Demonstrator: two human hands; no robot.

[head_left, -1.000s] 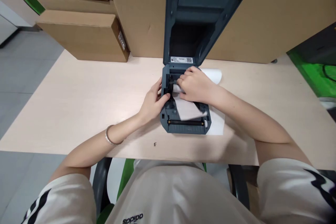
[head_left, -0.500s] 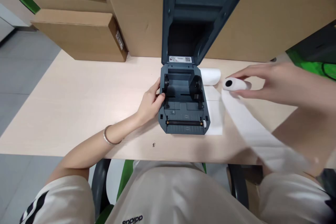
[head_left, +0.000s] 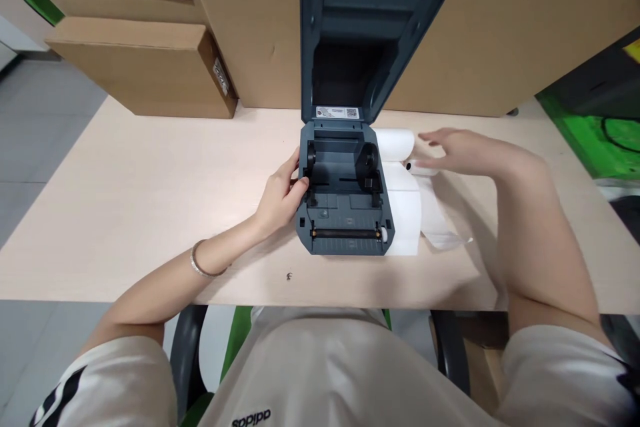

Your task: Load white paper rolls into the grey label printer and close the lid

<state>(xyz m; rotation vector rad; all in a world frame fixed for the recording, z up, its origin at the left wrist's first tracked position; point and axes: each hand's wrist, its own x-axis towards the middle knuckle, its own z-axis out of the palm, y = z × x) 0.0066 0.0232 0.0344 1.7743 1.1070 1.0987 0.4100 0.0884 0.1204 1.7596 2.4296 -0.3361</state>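
Note:
A dark blue-grey printer (head_left: 345,213) stands on the table with its lid (head_left: 370,13) raised and its inner bay showing. My left hand (head_left: 281,195) grips the printer's left side, thumb over the rim. Right of the printer lies a thick white paper roll (head_left: 395,145), with a flat white strip (head_left: 404,213) below it, partly hidden by the printer. A thinner white roll (head_left: 424,169) rests beside these, its loose strip (head_left: 441,227) spread toward the table's front. Over that thinner roll is my right hand (head_left: 453,149), fingers apart and nothing held.
Large cardboard boxes (head_left: 250,27) line the back of the wooden table (head_left: 150,213). A smaller box (head_left: 140,77) leans at the back left. Something green with a black cable (head_left: 623,140) is at the right. A chair armrest (head_left: 187,353) shows below the front edge.
My right hand has moved left and let go of the thinner roll, which now lies on the table with its strip. The view has shifted slightly; my left hand keeps its grip.

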